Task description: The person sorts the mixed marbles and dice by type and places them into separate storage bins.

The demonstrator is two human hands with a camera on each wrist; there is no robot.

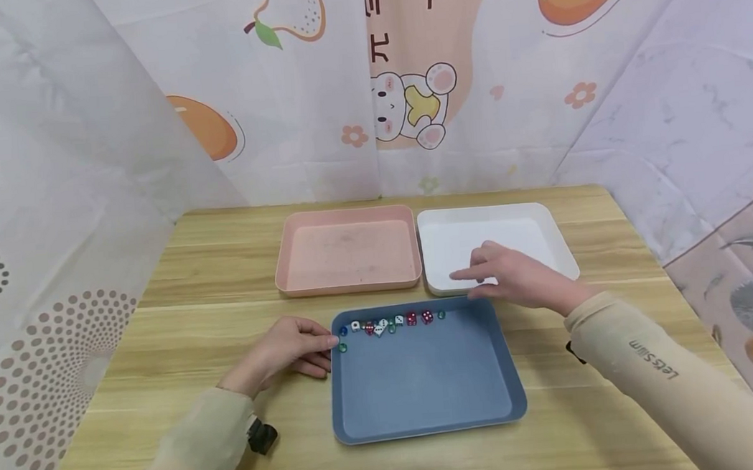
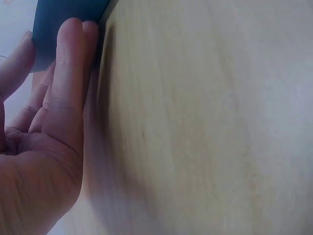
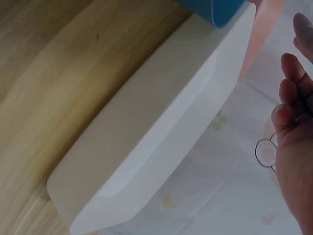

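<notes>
A blue tray (image 1: 424,383) lies on the wooden table. Along its far edge sit several white dice (image 1: 356,326) and red dice (image 1: 427,317), mixed with green glass beads (image 1: 342,348) and a blue bead (image 1: 343,331). My left hand (image 1: 299,347) pinches the tray's left wall, thumb at the rim and fingers against the outside. Above the near edge of a white tray (image 1: 498,220) hovers my right hand (image 1: 515,273), index finger extended and the other fingers loosely bent. In the right wrist view, its fingers (image 3: 293,68) show nothing between them. A small dark spot shows just under that hand.
A pink tray (image 1: 350,287) stands at the back, left of the white one and close beside it. Behind the table (image 1: 210,274) hangs a printed curtain (image 1: 305,124). The blue tray's far edge lies close to the white tray's near wall.
</notes>
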